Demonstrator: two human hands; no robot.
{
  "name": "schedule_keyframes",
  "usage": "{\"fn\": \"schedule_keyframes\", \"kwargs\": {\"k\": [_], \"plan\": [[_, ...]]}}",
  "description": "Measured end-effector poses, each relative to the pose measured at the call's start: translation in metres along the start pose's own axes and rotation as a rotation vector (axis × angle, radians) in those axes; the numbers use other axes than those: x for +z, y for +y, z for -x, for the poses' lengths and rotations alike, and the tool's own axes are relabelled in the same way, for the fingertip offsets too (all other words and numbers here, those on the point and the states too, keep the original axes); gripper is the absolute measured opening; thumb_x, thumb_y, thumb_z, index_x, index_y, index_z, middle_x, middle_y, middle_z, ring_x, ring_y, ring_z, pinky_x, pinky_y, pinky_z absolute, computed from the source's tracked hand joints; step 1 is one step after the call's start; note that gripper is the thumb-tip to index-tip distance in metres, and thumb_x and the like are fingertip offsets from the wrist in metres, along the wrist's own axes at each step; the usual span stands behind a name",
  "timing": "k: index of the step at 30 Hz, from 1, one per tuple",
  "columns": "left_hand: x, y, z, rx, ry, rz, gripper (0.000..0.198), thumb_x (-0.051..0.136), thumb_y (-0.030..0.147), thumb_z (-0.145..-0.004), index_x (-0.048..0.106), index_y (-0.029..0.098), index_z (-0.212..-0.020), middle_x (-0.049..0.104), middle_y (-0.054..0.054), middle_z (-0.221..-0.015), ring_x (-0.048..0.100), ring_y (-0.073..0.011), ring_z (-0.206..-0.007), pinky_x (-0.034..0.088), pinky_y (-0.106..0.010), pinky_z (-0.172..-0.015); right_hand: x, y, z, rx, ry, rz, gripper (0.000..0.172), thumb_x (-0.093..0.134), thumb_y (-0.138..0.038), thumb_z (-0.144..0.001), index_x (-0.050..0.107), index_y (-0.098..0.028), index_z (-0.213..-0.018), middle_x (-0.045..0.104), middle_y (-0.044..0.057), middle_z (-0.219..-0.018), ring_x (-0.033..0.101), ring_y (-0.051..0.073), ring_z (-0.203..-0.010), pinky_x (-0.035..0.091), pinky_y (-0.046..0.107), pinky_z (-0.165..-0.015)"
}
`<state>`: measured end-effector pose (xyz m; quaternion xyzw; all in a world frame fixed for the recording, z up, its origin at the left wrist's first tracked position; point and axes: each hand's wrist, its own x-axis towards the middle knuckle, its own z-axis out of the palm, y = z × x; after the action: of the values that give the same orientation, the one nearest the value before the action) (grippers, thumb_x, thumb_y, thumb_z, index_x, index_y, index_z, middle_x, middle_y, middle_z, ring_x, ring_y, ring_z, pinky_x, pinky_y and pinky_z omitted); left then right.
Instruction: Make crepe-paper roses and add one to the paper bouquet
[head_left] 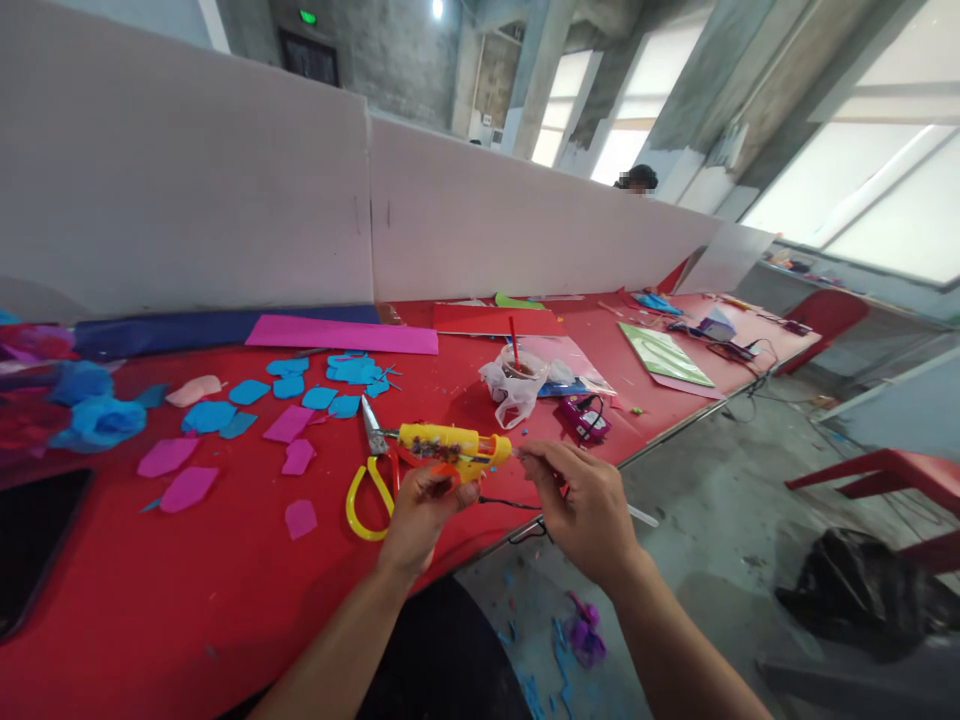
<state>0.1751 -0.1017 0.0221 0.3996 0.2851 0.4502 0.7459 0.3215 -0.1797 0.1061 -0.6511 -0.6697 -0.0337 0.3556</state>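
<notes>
My left hand (424,515) is closed around the handle of a yellow hot glue gun (442,443), whose nozzle points left. At the gun's back end, my right hand (581,500) pinches a whitish glue stick (643,516); its far end shows beyond the hand, and the middle is hidden behind the fingers. Scissors with yellow handles (358,510) lie on the red table just left of the gun, blades upward and partly behind the nozzle. Blue paper petals (210,416) and pink paper petals (189,490) are scattered to the left.
A cup in a plastic bag (517,375) with a red straw stands behind the gun, near a purple device (585,418). Blue paper flowers (101,420) and a black phone-like slab (37,545) lie left. A white partition (525,220) borders the table (225,610). A red stool (892,475) stands right.
</notes>
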Motion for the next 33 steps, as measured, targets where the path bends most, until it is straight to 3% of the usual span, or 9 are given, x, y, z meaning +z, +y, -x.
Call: {"fn": "schedule_keyframes", "kwargs": {"k": [8, 12, 15, 19, 21, 24, 27, 30, 33], "plan": [[-0.001, 0.005, 0.004, -0.025, 0.031, 0.011, 0.018, 0.084, 0.021, -0.048, 0.069, 0.017, -0.057, 0.060, 0.001, -0.056, 0.055, -0.0126, -0.061, 0.045, -0.024, -0.061, -0.004, -0.007, -0.005, 0.026, -0.147, 0.035, 0.024, 0.042, -0.021, -0.095, 0.061, -0.017, -0.082, 0.063, 0.000, -0.062, 0.056, 0.011, -0.051, 0.036, 0.021, -0.052], [0.000, 0.007, 0.004, -0.037, 0.014, 0.045, 0.017, 0.084, 0.019, -0.048, 0.069, 0.017, -0.056, 0.063, 0.000, -0.057, 0.058, -0.0137, -0.061, 0.046, -0.024, -0.061, -0.003, -0.006, -0.006, -0.058, -0.054, 0.033, 0.018, 0.045, -0.018, -0.093, 0.063, -0.018, -0.090, 0.069, 0.002, -0.074, 0.062, 0.012, -0.065, 0.042, 0.021, -0.061], [0.001, 0.006, 0.002, -0.065, 0.023, 0.116, 0.018, 0.085, 0.017, -0.046, 0.068, 0.017, -0.054, 0.064, 0.001, -0.056, 0.060, -0.0138, -0.059, 0.047, -0.024, -0.059, 0.000, -0.008, -0.008, -0.149, 0.028, 0.185, 0.017, 0.049, -0.018, -0.092, 0.065, -0.019, -0.096, 0.072, 0.004, -0.083, 0.063, 0.016, -0.076, 0.044, 0.028, -0.072], [0.003, 0.003, -0.001, -0.132, 0.157, 0.374, 0.022, 0.087, 0.017, -0.042, 0.068, 0.020, -0.054, 0.070, 0.000, -0.062, 0.065, -0.0136, -0.064, 0.050, -0.022, -0.064, 0.012, -0.019, -0.003, -0.190, 0.199, 0.385, 0.024, 0.058, -0.022, -0.088, 0.064, -0.022, -0.111, 0.070, 0.008, -0.102, 0.057, 0.025, -0.102, 0.038, 0.041, -0.092], [0.003, 0.003, -0.002, -0.198, 0.222, 0.441, 0.024, 0.087, 0.014, -0.041, 0.066, 0.018, -0.053, 0.070, 0.001, -0.060, 0.064, -0.0113, -0.061, 0.050, -0.020, -0.062, 0.022, -0.027, 0.007, -0.261, 0.270, 0.327, 0.032, 0.060, -0.018, -0.085, 0.062, -0.023, -0.116, 0.068, 0.008, -0.108, 0.053, 0.025, -0.109, 0.038, 0.041, -0.094], [0.000, 0.004, -0.004, -0.278, 0.240, 0.444, 0.021, 0.084, 0.012, -0.047, 0.066, 0.015, -0.057, 0.070, 0.000, -0.062, 0.063, -0.0103, -0.058, 0.049, -0.018, -0.057, 0.040, -0.036, 0.026, -0.367, 0.157, 0.045, 0.022, 0.058, -0.016, -0.084, 0.066, -0.022, -0.103, 0.070, 0.005, -0.092, 0.059, 0.018, -0.091, 0.044, 0.034, -0.083], [-0.003, 0.003, -0.006, -0.275, 0.263, 0.422, 0.018, 0.081, 0.010, -0.051, 0.066, 0.015, -0.058, 0.070, 0.000, -0.063, 0.063, -0.0099, -0.058, 0.049, -0.017, -0.055, 0.055, -0.033, 0.032, -0.045, 0.072, -0.282, 0.014, 0.053, -0.021, -0.088, 0.066, -0.019, -0.083, 0.068, 0.003, -0.073, 0.059, 0.014, -0.069, 0.046, 0.030, -0.071], [-0.005, 0.000, -0.007, -0.247, 0.221, 0.408, 0.016, 0.081, 0.012, -0.052, 0.068, 0.016, -0.060, 0.073, -0.001, -0.071, 0.066, -0.0109, -0.066, 0.050, -0.017, -0.062, 0.059, -0.021, 0.022, 0.363, 0.099, -0.665, 0.016, 0.058, -0.029, -0.085, 0.063, -0.020, -0.097, 0.065, 0.001, -0.074, 0.058, 0.013, -0.066, 0.048, 0.026, -0.063], [-0.004, -0.003, -0.006, -0.237, 0.191, 0.382, 0.022, 0.085, 0.018, -0.047, 0.070, 0.016, -0.063, 0.074, -0.002, -0.077, 0.067, -0.0118, -0.070, 0.050, -0.019, -0.066, 0.056, -0.012, 0.008, 0.475, 0.153, -0.990, 0.027, 0.065, -0.031, -0.079, 0.060, -0.023, -0.104, 0.062, -0.001, -0.079, 0.057, 0.012, -0.069, 0.047, 0.024, -0.063]]}}
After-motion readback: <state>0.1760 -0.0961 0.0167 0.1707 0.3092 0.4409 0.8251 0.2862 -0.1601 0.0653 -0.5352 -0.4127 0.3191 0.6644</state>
